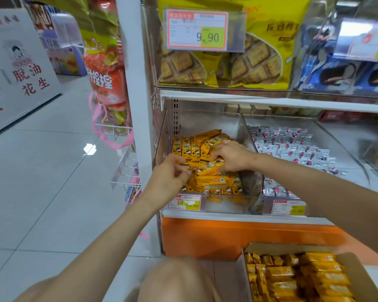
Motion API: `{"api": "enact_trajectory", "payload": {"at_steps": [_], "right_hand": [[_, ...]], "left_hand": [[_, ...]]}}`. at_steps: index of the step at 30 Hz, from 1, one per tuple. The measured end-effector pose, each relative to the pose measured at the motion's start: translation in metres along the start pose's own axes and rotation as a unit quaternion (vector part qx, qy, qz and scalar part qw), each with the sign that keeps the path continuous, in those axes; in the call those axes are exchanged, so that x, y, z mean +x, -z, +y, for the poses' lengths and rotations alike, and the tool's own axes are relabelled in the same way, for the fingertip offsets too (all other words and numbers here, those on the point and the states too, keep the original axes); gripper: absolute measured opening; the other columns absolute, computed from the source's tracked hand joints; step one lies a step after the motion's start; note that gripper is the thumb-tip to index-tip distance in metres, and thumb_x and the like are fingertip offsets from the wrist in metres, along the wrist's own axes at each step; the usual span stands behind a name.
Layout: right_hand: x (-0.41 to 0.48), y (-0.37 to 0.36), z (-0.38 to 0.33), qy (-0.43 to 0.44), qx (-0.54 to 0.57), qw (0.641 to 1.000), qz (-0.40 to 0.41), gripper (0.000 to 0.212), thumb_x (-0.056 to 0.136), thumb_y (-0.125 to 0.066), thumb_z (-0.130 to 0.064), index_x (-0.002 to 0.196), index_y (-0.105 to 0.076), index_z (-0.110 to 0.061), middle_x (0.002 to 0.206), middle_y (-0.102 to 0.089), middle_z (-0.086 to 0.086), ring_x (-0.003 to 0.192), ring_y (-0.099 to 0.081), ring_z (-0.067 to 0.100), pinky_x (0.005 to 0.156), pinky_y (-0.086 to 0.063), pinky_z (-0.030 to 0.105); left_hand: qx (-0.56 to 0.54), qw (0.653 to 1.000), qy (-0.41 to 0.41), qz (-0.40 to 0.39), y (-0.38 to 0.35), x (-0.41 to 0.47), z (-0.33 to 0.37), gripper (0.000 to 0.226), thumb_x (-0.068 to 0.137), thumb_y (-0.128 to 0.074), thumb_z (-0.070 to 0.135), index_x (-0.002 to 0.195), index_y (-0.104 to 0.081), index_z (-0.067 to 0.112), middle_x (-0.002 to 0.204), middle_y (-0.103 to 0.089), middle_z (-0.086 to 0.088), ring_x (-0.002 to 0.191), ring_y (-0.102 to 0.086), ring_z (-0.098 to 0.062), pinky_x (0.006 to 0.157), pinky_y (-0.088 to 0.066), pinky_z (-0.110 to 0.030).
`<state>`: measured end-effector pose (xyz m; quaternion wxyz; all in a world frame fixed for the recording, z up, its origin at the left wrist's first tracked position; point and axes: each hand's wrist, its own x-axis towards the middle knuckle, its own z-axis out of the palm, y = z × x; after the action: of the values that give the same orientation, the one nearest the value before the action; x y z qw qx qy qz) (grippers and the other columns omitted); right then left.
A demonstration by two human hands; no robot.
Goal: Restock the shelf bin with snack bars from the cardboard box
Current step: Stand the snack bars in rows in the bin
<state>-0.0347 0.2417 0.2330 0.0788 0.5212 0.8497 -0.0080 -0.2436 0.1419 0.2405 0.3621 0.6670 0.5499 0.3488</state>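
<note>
A clear shelf bin on the lower shelf holds several yellow snack bars, some standing in a row at the back, others lying loose. My left hand and my right hand are both inside the bin, each pinching an end of one yellow snack bar that lies tilted above the pile. My right hand also seems to press against other bars behind it. The open cardboard box sits on the floor at the lower right, full of more yellow bars.
A neighbouring bin with silver-wrapped sweets lies to the right. Price tags hang on the bin fronts. Above, yellow biscuit bags fill a shelf. A wire rack juts out on the left. My knee is by the box.
</note>
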Motion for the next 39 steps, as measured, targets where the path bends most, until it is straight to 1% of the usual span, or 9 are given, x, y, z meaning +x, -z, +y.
{"api": "enact_trajectory", "payload": {"at_steps": [4,7,12,15,22,26,28,32,39], "right_hand": [[-0.019,0.019,0.004,0.023,-0.038,0.998,0.045,0.045,0.078,-0.068,-0.031,0.121,-0.058,-0.027,0.122,-0.055,0.001,0.128,-0.038,0.026,0.105,-0.025,0.033],[-0.032,0.035,0.009,0.031,-0.063,0.994,0.085,0.044,0.078,-0.064,-0.027,0.121,-0.055,-0.025,0.117,-0.056,0.000,0.119,-0.042,0.024,0.096,-0.028,0.033],[-0.047,0.050,0.022,0.029,-0.042,0.991,0.120,0.045,0.078,-0.064,-0.022,0.122,-0.057,-0.024,0.120,-0.057,0.001,0.108,-0.048,0.024,0.089,-0.035,0.032],[-0.051,0.052,0.029,0.027,-0.025,0.992,0.124,0.043,0.077,-0.065,-0.019,0.119,-0.058,-0.024,0.116,-0.058,0.000,0.101,-0.050,0.024,0.087,-0.037,0.033],[-0.048,0.045,0.042,0.024,-0.008,0.989,0.144,0.037,0.078,-0.066,-0.020,0.115,-0.060,-0.026,0.110,-0.060,-0.002,0.100,-0.055,0.022,0.082,-0.038,0.031],[-0.047,0.041,0.043,0.030,-0.013,0.989,0.147,0.036,0.079,-0.067,-0.022,0.114,-0.060,-0.026,0.111,-0.060,-0.002,0.101,-0.054,0.021,0.082,-0.040,0.032],[-0.048,0.039,0.042,0.034,-0.018,0.988,0.153,0.036,0.079,-0.067,-0.021,0.114,-0.061,-0.026,0.112,-0.060,-0.001,0.101,-0.053,0.022,0.083,-0.040,0.032],[-0.048,0.040,0.043,0.030,-0.014,0.988,0.153,0.036,0.080,-0.068,-0.024,0.115,-0.060,-0.026,0.112,-0.060,-0.001,0.102,-0.053,0.021,0.084,-0.040,0.033],[-0.049,0.040,0.043,0.032,-0.010,0.988,0.148,0.036,0.081,-0.068,-0.028,0.116,-0.059,-0.027,0.113,-0.059,-0.003,0.102,-0.052,0.020,0.084,-0.039,0.032]], "left_hand": [[0.049,0.998,-0.029,0.010,-0.006,0.009,-0.001,0.019,0.090,-0.057,0.007,0.109,-0.054,0.008,0.080,-0.057,0.008,0.076,-0.054,-0.005,0.070,-0.045,-0.013],[0.104,0.994,-0.035,-0.017,-0.016,0.028,-0.005,0.024,0.085,-0.066,0.012,0.106,-0.059,0.006,0.094,-0.062,-0.003,0.085,-0.056,-0.012,0.083,-0.049,-0.028],[0.254,0.950,0.015,-0.182,-0.038,0.061,-0.008,0.047,0.075,-0.075,0.038,0.111,-0.060,0.012,0.111,-0.062,-0.004,0.101,-0.056,-0.019,0.083,-0.046,-0.031],[0.349,0.899,0.014,-0.263,-0.047,0.068,-0.007,0.033,0.080,-0.070,0.038,0.100,-0.058,0.015,0.098,-0.055,-0.005,0.089,-0.050,-0.019,0.061,-0.037,-0.025],[0.345,0.936,0.015,-0.072,-0.043,0.078,-0.020,0.047,0.077,-0.074,0.035,0.112,-0.052,0.012,0.117,-0.053,-0.008,0.107,-0.052,-0.025,0.076,-0.040,-0.030],[0.363,0.921,0.050,-0.134,-0.046,0.079,-0.025,0.055,0.076,-0.075,0.033,0.115,-0.043,0.011,0.115,-0.055,-0.010,0.107,-0.053,-0.027,0.077,-0.042,-0.034],[0.321,0.932,0.059,-0.158,-0.046,0.079,-0.029,0.050,0.074,-0.076,0.035,0.104,-0.043,0.013,0.105,-0.058,-0.008,0.102,-0.055,-0.026,0.074,-0.040,-0.032],[0.243,0.957,0.077,-0.140,-0.044,0.077,-0.034,0.062,0.076,-0.074,0.039,0.120,-0.045,0.006,0.113,-0.056,-0.007,0.105,-0.055,-0.024,0.082,-0.044,-0.033],[0.361,0.928,0.028,-0.085,-0.036,0.070,-0.022,0.025,0.081,-0.067,0.033,0.088,-0.061,0.010,0.079,-0.055,-0.005,0.076,-0.051,-0.022,0.062,-0.037,-0.027]]}}
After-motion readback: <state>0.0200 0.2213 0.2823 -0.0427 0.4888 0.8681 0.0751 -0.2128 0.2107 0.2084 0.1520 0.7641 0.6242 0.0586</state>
